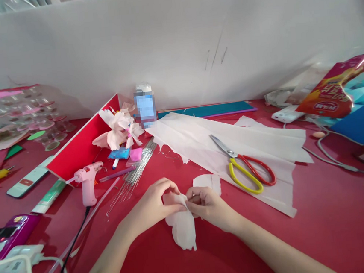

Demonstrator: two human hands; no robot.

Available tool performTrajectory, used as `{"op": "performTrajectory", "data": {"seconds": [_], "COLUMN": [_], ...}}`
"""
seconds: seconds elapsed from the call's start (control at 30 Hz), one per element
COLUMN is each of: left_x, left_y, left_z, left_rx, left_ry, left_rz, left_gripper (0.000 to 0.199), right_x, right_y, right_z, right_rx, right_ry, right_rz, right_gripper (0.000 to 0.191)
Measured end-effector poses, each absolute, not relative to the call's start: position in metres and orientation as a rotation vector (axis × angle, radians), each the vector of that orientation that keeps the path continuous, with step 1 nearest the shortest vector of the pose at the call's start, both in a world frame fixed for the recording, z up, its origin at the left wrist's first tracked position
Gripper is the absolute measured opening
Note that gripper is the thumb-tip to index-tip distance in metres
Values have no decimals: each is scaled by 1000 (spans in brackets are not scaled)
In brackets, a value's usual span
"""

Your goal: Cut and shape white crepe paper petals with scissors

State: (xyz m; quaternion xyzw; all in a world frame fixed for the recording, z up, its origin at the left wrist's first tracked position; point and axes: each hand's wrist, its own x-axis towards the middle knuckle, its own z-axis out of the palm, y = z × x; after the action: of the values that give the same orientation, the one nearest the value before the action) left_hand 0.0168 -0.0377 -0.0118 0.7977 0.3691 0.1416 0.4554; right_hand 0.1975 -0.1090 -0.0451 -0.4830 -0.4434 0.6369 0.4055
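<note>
Across the red surface [294, 237] sits a red card tray [83, 146] holding pale pink crepe-paper flowers [117, 130] — while the left hand's [151, 204] and right hand's [208, 207] narrow grips pinch a white crepe-paper petal [181, 226] — just above the surface.

Head-worn, facing forward and down at the left hand [148, 208] and right hand [210, 206]

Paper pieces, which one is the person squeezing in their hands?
The pale crepe-paper piece, pinched between the left hand and right hand. The other paper scrap lies behind them, not held.
</note>
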Motion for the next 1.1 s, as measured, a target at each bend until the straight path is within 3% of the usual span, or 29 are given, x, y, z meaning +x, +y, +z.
{"op": "performTrajectory", "data": {"seconds": [0.27, 0.63, 1.1], "left_x": [10, 18, 26], "left_y": [-33, -15, -5], "left_z": [-15, -12, -11], "left_rx": [1765, 1809, 1914], "left_ry": [838, 820, 791], "left_rz": [339, 26, -125], "left_gripper": [23, 27, 30], "right_x": [198, 195, 197], "right_y": [-110, -109, -106], "right_z": [-46, -46, -42], "right_rx": [-1252, -1298, -1365], "right_ry": [-1157, -1105, -1078], "right_rz": [1680, 1767, 1819], "right_gripper": [31, 33, 25]}}
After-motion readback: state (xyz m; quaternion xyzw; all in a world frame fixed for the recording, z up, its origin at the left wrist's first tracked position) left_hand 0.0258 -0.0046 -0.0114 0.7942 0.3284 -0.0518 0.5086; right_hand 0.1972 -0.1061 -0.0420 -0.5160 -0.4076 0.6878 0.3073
